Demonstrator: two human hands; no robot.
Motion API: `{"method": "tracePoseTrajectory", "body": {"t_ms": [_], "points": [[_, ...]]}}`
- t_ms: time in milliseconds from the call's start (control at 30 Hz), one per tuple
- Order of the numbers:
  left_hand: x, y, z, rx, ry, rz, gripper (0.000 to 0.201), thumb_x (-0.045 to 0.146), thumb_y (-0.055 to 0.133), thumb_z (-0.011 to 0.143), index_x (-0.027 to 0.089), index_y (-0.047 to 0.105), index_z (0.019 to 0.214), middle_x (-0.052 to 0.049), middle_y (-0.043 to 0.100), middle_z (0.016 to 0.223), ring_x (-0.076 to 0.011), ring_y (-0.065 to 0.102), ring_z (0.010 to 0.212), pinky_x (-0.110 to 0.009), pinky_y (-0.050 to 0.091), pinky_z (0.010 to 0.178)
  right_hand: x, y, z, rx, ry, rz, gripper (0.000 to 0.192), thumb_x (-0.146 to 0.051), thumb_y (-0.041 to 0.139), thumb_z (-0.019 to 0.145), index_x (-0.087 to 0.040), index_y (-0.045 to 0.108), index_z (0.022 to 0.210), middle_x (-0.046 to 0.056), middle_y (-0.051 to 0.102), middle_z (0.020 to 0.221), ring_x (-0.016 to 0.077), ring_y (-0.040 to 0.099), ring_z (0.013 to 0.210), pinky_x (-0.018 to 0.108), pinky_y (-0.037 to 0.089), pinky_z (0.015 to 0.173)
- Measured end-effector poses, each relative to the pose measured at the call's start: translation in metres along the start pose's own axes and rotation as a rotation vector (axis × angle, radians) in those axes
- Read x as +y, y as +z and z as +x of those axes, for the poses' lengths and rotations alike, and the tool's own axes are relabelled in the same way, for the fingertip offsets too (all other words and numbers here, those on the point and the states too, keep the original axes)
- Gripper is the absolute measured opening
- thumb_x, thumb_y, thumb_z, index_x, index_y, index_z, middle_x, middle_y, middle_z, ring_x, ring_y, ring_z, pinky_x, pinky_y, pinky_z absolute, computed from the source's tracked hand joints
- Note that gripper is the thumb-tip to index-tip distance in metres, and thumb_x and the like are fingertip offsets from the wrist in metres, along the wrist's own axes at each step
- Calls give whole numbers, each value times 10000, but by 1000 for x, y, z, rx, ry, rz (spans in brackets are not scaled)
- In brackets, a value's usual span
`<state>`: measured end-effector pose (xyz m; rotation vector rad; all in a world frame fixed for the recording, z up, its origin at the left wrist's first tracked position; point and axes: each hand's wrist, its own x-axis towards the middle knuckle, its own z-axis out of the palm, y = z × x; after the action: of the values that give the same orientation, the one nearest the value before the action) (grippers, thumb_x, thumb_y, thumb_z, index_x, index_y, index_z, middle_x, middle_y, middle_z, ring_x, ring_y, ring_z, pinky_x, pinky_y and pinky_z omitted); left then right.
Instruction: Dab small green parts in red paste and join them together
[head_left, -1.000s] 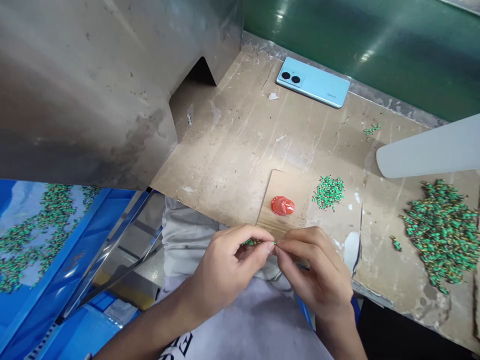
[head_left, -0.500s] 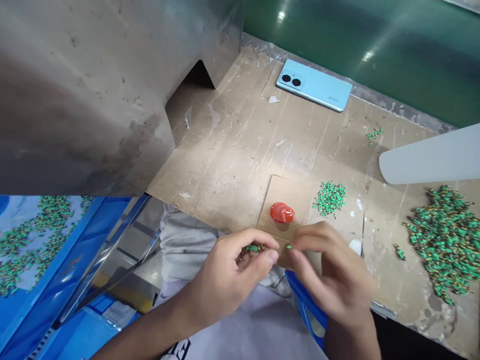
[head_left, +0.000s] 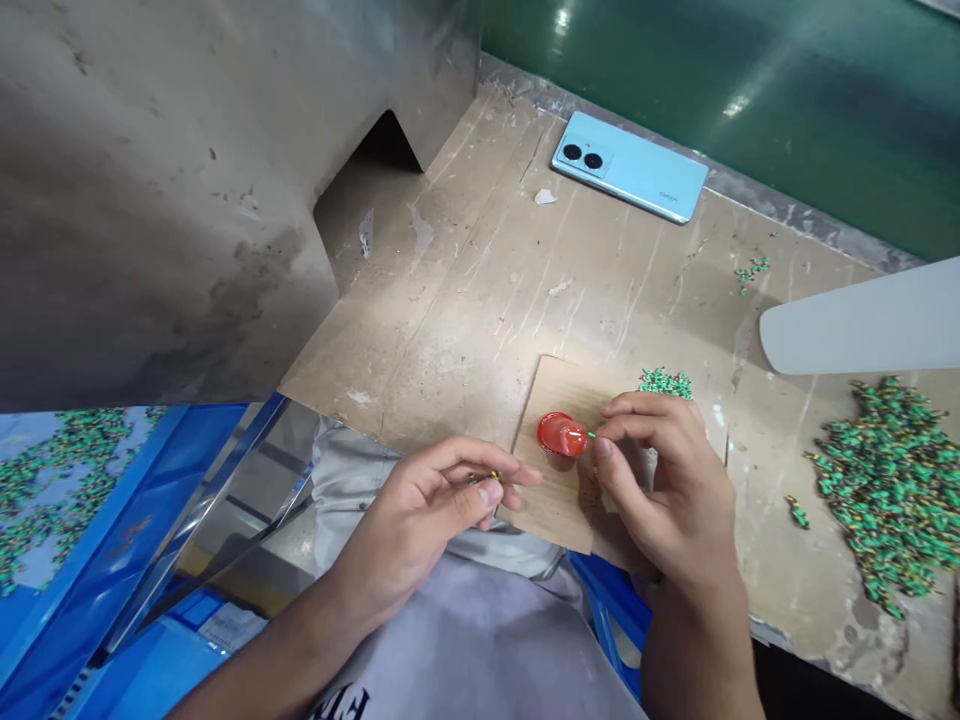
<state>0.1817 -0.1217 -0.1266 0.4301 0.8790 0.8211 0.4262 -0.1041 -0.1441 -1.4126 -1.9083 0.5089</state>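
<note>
Green piece pinched in your right hand, tip at the red blob on the cardboard. Your left hand cups more green pieces, fingers curled.

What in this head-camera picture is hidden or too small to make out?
- Left hand: its curled fingers hide most of the small green pieces it pinches.
- Right hand: it covers part of the small green pile.
- Red blob: too small to identify.
- White object and big green pile: cut off by the right edge.
</note>
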Motion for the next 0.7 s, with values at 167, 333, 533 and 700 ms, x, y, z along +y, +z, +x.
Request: {"method": "tracePoseTrajectory", "body": {"t_ms": [167, 333, 533, 700], "points": [[1, 2, 3, 16, -18, -51, 101, 166, 777, 975, 198, 850, 1036, -76, 849, 1054, -95, 715, 783, -140, 523, 657, 1, 1, 0, 17, 13, 18, 92, -166, 691, 984, -250, 659, 965, 45, 677, 1022, 251, 661, 1007, 441, 496, 918], [0, 2, 5, -2, -17, -90, 139, 180, 771, 991, 217, 839, 1106, -72, 851, 1082, -120, 775, 799, -172, 583, 712, -1, 1, 1, 12, 15, 11, 89, -173, 702, 982, -247, 668, 947, 43, 682, 1004, 241, 663, 983, 428, 504, 894], [1, 1, 4, 8, -1, -50, 103, 169, 774, 982, 199, 841, 1055, -61, 851, 1003, -90, 732, 741, -133, 553, 643, -1, 2, 1, 17, 13, 25, 102, -161, 708, 981, -246, 664, 946, 41, 676, 999, 233, 654, 991, 426, 495, 905], [-1, 1, 4, -2, -9, -25, 91, 184, 759, 997, 169, 814, 1067, -80, 844, 1016, -107, 752, 743, -134, 551, 597, -2, 1, 2, 2, 15, 15, 89, -175, 706, 988, -248, 664, 958, 45, 675, 1005, 239, 656, 995, 432, 496, 904]]}}
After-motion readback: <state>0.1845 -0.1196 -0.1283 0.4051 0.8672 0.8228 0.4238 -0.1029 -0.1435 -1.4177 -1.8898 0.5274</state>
